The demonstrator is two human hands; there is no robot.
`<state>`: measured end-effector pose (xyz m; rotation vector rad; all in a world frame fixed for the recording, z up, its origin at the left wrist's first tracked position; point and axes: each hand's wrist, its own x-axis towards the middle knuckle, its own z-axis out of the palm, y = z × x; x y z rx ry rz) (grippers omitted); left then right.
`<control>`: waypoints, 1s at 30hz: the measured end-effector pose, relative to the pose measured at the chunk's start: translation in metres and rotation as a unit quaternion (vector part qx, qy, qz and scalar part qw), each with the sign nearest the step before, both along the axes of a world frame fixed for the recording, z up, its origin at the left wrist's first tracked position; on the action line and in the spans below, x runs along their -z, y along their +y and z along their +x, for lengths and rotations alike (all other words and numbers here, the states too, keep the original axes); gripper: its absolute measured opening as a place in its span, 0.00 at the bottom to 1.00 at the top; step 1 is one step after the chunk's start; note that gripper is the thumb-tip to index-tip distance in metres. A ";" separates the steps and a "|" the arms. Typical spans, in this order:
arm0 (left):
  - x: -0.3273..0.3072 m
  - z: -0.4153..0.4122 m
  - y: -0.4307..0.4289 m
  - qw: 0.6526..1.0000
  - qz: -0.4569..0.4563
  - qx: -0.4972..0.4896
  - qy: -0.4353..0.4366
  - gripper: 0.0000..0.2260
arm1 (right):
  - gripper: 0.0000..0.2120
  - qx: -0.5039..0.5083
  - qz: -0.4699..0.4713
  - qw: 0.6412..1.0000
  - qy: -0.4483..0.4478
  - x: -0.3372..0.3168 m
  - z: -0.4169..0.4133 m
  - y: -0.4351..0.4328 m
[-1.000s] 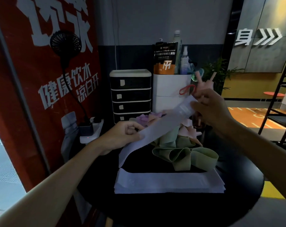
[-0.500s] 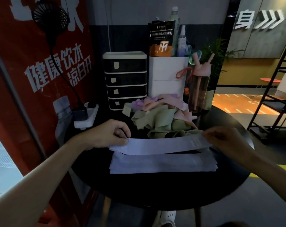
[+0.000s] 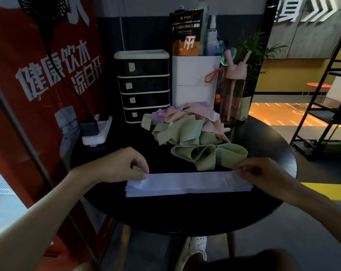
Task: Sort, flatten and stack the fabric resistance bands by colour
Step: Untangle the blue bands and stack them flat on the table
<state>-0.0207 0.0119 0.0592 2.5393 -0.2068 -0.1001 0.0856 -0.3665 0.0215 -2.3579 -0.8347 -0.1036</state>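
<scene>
Pinching the pale lilac band (image 3: 189,178) by its ends with left hand (image 3: 124,169) and right hand (image 3: 263,174), I hold it flat on the near stack (image 3: 185,191), before the tangled pile (image 3: 187,133); light and floppy, it would sag gripped mid-strip.

Pale lilac band stack (image 3: 187,184), sage-green bands (image 3: 187,133), pink bands (image 3: 189,112) — black round table (image 3: 185,212), black-and-white drawer unit (image 3: 143,85), red banner (image 3: 29,85) with white lettering.

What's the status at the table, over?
Left hand and right hand each pinch one end of a lilac band. Band flat on the lilac stack. Loose pile close behind, not on it.
</scene>
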 end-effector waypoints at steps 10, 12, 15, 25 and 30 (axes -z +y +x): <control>0.005 0.002 -0.031 0.984 0.166 0.060 -0.021 0.23 | 0.18 -0.081 -0.125 0.989 -0.023 -0.007 0.007 -0.006; 0.014 0.003 -0.037 0.987 0.151 0.060 0.003 0.25 | 0.20 -0.102 -0.143 0.984 -0.017 -0.005 0.009 -0.004; 0.021 0.002 -0.040 0.987 0.152 0.053 -0.001 0.25 | 0.19 -0.107 -0.138 0.985 0.018 -0.001 0.013 -0.004; 0.019 0.003 -0.040 0.988 0.144 0.052 -0.017 0.24 | 0.19 -0.109 -0.150 0.982 0.022 -0.004 0.017 -0.003; 0.015 0.026 -0.025 0.996 0.050 0.006 -0.076 0.19 | 0.18 -0.084 -0.138 0.985 -0.057 -0.033 0.020 0.011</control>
